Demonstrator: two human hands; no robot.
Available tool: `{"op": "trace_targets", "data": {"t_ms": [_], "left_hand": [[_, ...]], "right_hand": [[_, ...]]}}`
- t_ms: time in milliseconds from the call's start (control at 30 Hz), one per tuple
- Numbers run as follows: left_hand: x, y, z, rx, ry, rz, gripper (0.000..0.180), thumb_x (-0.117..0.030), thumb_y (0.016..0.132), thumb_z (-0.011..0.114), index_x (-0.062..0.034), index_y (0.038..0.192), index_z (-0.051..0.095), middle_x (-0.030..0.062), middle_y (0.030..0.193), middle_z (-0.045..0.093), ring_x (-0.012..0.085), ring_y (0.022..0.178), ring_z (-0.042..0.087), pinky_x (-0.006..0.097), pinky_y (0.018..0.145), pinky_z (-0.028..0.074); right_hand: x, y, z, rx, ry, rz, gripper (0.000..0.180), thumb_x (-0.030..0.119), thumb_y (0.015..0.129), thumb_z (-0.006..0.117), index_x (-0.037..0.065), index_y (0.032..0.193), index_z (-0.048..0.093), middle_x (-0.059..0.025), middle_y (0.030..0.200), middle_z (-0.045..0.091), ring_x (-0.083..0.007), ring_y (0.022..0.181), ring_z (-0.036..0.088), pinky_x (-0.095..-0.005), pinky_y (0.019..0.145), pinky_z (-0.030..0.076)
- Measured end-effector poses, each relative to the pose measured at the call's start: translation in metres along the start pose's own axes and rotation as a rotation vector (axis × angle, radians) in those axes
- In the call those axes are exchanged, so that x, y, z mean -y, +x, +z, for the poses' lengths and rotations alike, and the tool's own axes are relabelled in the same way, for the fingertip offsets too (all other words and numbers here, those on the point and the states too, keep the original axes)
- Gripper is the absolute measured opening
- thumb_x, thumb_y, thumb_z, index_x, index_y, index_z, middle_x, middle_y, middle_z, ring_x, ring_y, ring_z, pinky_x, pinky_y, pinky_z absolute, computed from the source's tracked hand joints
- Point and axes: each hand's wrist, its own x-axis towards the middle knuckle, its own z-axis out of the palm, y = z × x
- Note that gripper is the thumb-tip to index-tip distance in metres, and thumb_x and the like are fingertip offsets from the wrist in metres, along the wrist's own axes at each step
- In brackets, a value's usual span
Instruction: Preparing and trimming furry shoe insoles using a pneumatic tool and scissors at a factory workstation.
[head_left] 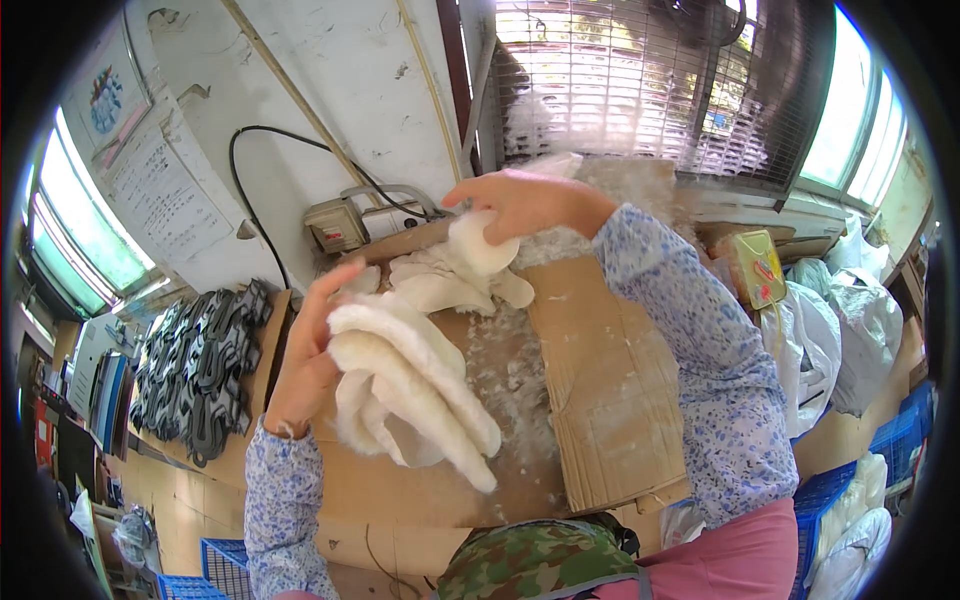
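Note:
My left hand (pixel 305 360) holds a bundle of cream, fluffy fleece pieces (pixel 410 385), long and rounded like insoles, folded over one another. Its fingers point upward along the bundle's left side. Farther off and to the right, my right hand (pixel 535 205) grips a white fleece piece (pixel 483 243) between thumb and fingers. Below that hand lies a loose pile of similar cream pieces (pixel 440 283) on the work table (pixel 520 465). Part of the right hand's grip is hidden behind its own fingers.
Loose fluff litters the table and a cardboard sheet (pixel 610 385). A wire mesh screen (pixel 640 90) covered in fluff stands behind. Dark grey shaped pieces (pixel 200 370) are piled left. A yellow container (pixel 757 268) and plastic bags (pixel 805 345) stand right; blue crates (pixel 825 520) sit lower right.

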Motion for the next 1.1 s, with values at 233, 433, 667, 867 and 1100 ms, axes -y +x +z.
{"op": "trace_targets", "data": {"t_ms": [233, 433, 667, 867, 1100], "left_hand": [[0.012, 0.008, 0.000, 0.105, -0.252, -0.201, 0.072, 0.009, 0.079, 0.053, -0.0051, 0.145, 0.030, 0.0088, 0.126, 0.055, 0.0156, 0.111, 0.055, 0.028, 0.096, 0.044], [0.010, -0.033, -0.033, 0.020, -0.048, -0.424, 0.055, 0.007, 0.077, 0.055, -0.0050, 0.130, 0.045, 0.0032, 0.112, 0.060, 0.0099, 0.102, 0.057, 0.023, 0.086, 0.045], [0.012, -0.037, -0.050, -0.117, 0.028, -0.439, 0.085, 0.008, 0.073, 0.055, -0.0099, 0.148, 0.022, 0.0062, 0.117, 0.056, 0.0108, 0.107, 0.054, 0.022, 0.086, 0.044], [0.033, -0.045, -0.066, -0.063, -0.149, -0.547, 0.058, 0.001, 0.079, 0.063, -0.0033, 0.135, 0.046, 0.0070, 0.117, 0.059, 0.0154, 0.109, 0.056, 0.029, 0.095, 0.043], [0.011, -0.065, -0.092, -0.310, 0.362, -0.479, 0.025, -0.003, 0.081, 0.065, -0.0044, 0.106, 0.062, 0.0105, 0.105, 0.064, 0.0173, 0.096, 0.061, 0.030, 0.082, 0.050]], "right_hand": [[0.087, 0.001, 0.064, -0.174, -0.013, -0.339, 0.054, 0.007, 0.071, 0.070, 0.000, 0.120, 0.048, -0.0180, 0.086, 0.064, -0.0330, 0.083, 0.065, -0.0403, 0.072, 0.049], [0.058, 0.023, 0.092, -0.123, 0.664, -0.320, 0.034, 0.006, 0.077, 0.068, 0.001, 0.109, 0.058, -0.0082, 0.080, 0.066, -0.0139, 0.071, 0.065, -0.0264, 0.066, 0.050], [0.061, 0.069, 0.139, -0.122, 0.626, -0.464, 0.027, 0.002, 0.075, 0.065, 0.001, 0.102, 0.061, -0.0046, 0.074, 0.063, -0.0126, 0.065, 0.061, -0.0272, 0.061, 0.050], [0.068, 0.091, 0.157, -0.221, 0.537, -0.707, 0.030, -0.001, 0.078, 0.066, 0.004, 0.107, 0.060, -0.0040, 0.079, 0.062, -0.0106, 0.069, 0.060, -0.0255, 0.063, 0.050], [-0.217, 0.094, 0.247, -0.177, -0.135, 0.177, 0.047, 0.022, 0.069, 0.076, 0.003, 0.109, 0.060, -0.0164, 0.105, 0.062, -0.0338, 0.097, 0.060, -0.0405, 0.085, 0.049]]}}
